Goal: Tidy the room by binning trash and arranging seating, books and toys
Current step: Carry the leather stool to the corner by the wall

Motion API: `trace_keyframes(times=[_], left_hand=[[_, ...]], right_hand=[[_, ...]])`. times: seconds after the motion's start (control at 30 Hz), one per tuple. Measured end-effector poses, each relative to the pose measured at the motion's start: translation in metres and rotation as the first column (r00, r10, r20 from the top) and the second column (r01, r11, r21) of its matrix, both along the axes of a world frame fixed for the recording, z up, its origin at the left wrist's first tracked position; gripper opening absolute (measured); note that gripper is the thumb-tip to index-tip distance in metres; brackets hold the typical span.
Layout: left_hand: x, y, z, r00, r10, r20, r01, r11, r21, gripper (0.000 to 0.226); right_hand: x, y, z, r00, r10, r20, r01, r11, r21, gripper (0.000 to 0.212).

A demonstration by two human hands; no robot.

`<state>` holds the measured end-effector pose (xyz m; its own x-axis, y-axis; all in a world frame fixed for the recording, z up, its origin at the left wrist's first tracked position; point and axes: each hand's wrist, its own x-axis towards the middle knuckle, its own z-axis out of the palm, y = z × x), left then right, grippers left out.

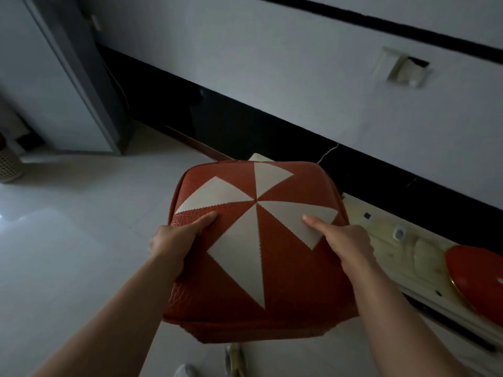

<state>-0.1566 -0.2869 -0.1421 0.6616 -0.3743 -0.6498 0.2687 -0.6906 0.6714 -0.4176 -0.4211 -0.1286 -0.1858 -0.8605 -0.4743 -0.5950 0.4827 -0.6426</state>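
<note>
Floor: pale glossy tiles (68, 240) in a dim room, as my feed shows it.
Pouf: a square red-brown leather pouf (285, 268) with cream triangles meeting in a pinwheel on its top. It fills the middle of my view, low and close to the body. I cannot tell whether its base is on the tiles or just off them.
Left hand: my left hand (174, 238) clasps the pouf's left upper edge. The thumb lies flat across the top and the fingers curl down over the side, out of my sight.
Right hand: my right hand (345, 240) holds the pouf's right upper edge the same way, thumb stretched onto a cream triangle and fingers hidden over the side.
Shoes: toes of shoes (235, 360) show just below the pouf's near edge.
Plank: a pale wooden plank (402, 248) lies just right of the pouf, running away to the right.
Red disc: a round red disc (479, 273) rests on the plank, well right of the pouf.
Wall: a white wall (272, 77) with a black skirting (245, 126) stands behind the pouf.
Socket plate: a loose socket plate (405, 69) hangs on the wall, up and right of the pouf.
Cabinet: a grey-edged cabinet (54, 77) stands far left of the pouf.
Basket: a perforated white basket (8, 164) sits at the frame's left edge, beyond the cabinet.
</note>
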Motion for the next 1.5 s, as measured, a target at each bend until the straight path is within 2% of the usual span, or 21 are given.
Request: trace_keyframes(times=[0.3,0.37,0.47,0.67,0.8,1.03,1.17,1.5], left_hand=[[0.192,0.03,0.021,0.975,0.148,0.168,-0.159,0.986,0.05,0.145],[0.226,0.033,0.023,0.962,0.176,0.209,-0.196,0.978,0.074,0.146],[0.27,0.034,0.023,0.945,0.215,0.248,-0.245,0.964,0.099,0.144],[0.347,0.016,0.003,0.923,0.297,0.244,-0.335,0.933,0.13,0.15],[0.403,-0.018,-0.016,0.913,0.339,0.227,-0.373,0.918,0.131,0.149],[0.502,-0.098,-0.051,0.907,0.381,0.182,-0.411,0.894,0.179,0.149],[0.559,-0.14,-0.064,0.908,0.382,0.174,-0.412,0.891,0.192,0.149],[0.715,-0.248,-0.124,0.952,0.281,0.125,-0.302,0.93,0.211,0.142]], right_hand=[[0.207,0.003,-0.001,0.983,0.114,0.143,-0.119,0.992,0.031,0.14],[0.246,-0.001,-0.002,0.974,0.15,0.168,-0.157,0.987,0.031,0.13],[0.301,-0.012,-0.01,0.963,0.187,0.193,-0.197,0.98,0.037,0.103],[0.398,-0.055,-0.035,0.954,0.245,0.172,-0.252,0.967,0.023,0.118],[0.464,-0.101,-0.054,0.939,0.308,0.154,-0.319,0.946,0.05,0.125],[0.57,-0.188,-0.079,0.922,0.372,0.108,-0.382,0.92,0.091,0.124],[0.626,-0.233,-0.102,0.933,0.347,0.1,-0.357,0.926,0.12,0.131],[0.757,-0.315,-0.152,0.973,0.213,0.085,-0.224,0.962,0.155,0.128]])
